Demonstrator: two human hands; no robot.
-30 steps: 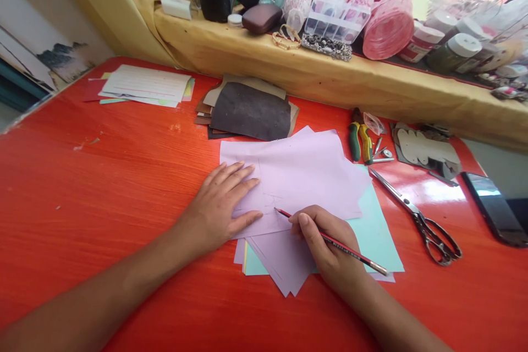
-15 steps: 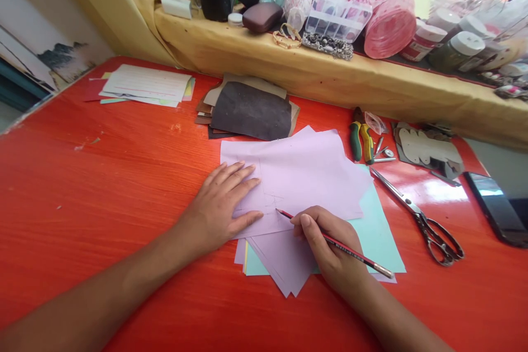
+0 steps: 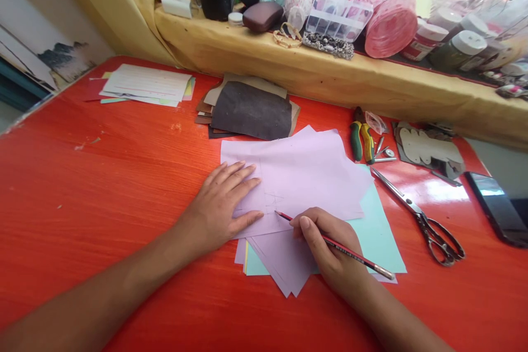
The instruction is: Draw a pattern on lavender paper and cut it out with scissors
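Note:
A sheet of lilac paper (image 3: 309, 170) lies on top of a fanned stack of lilac and mint-green sheets (image 3: 377, 231). My left hand (image 3: 229, 201) rests flat on its left part, fingers spread. Between the thumb and fingers of my right hand (image 3: 330, 239) is a red and black pencil (image 3: 350, 253). Its tip meets the paper, or hovers just over it, close to my left thumb. Thin pencil lines and a small sketched mark (image 3: 273, 198) show on the sheet between the hands.
Scissors (image 3: 418, 214) and a phone (image 3: 499, 206) lie to the right. Green-and-yellow pliers (image 3: 362, 137) rest behind the paper, beside small metal parts. Leather pieces (image 3: 251, 110) and lined cards (image 3: 146, 82) lie at the back. Jars and boxes crowd the cloth-covered ledge (image 3: 247, 47).
The pencil tip has shifted very slightly to the left and down. The sketched mark looks a little darker. My left hand stays in place.

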